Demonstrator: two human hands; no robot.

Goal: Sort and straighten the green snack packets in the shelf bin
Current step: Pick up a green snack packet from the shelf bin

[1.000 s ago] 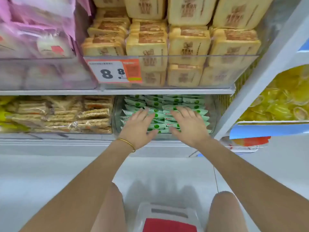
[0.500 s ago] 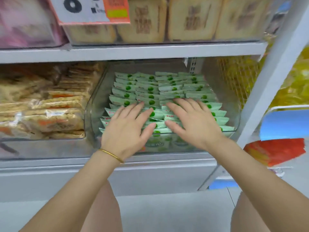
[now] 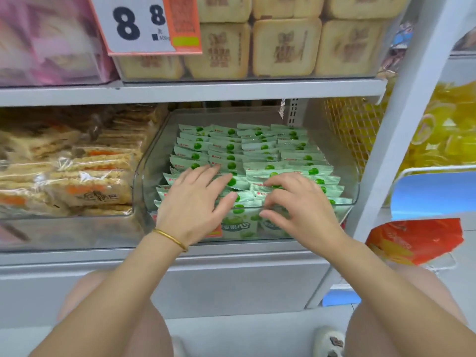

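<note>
Crouches before a grey shelf (image 3: 231,90), bare knees at the near edge of view. Reaches both arms into a clear bin (image 3: 346,161) on the lower level, just right of centre. Finds the green snack packets (image 3: 257,148) there, stacked in overlapping rows from the near wall to the far wall, mostly level, a few in the near rows skewed. Lays the left hand (image 3: 193,202) flat on the near-left packets, fingers straight and slightly spread, clamped on nothing. Wears a thin gold bracelet (image 3: 171,238) on that wrist. Sets the right hand (image 3: 301,204) on the near-right packets, fingers arched with tips touching wrappers, thumb low by the bin's near wall; cannot tell whether a packet is pinched there. Holds the two hands close together yet not touching. Faces rice cracker packs (image 3: 90,186) just left of the bin, tan square cakes (image 3: 286,47) one level up behind a price tag (image 3: 144,24) reading 8.8, and yellow packets (image 3: 443,130) with a red bag (image 3: 414,240) at the right.
</note>
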